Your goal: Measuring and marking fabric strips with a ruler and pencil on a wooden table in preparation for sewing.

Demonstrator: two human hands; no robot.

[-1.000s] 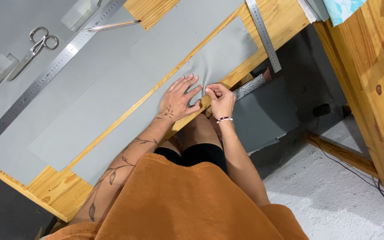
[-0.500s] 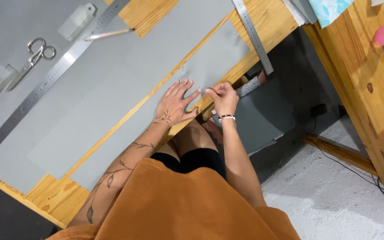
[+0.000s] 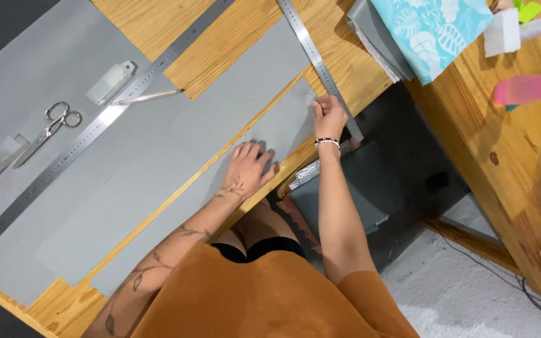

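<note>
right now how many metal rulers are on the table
2. A long ruler lies diagonally beside the scissors; a shorter ruler lies by the right hand. Others may be hidden.

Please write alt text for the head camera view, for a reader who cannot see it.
A person's left hand presses flat on a grey strip on a wooden table, while the right hand pinches its far corner beside a steel ruler. Scissors lie further left.

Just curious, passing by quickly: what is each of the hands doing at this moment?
Left hand: open, pressed flat on the near grey fabric strip.
Right hand: closed, pinching that strip's far corner beside the short steel ruler.
</note>
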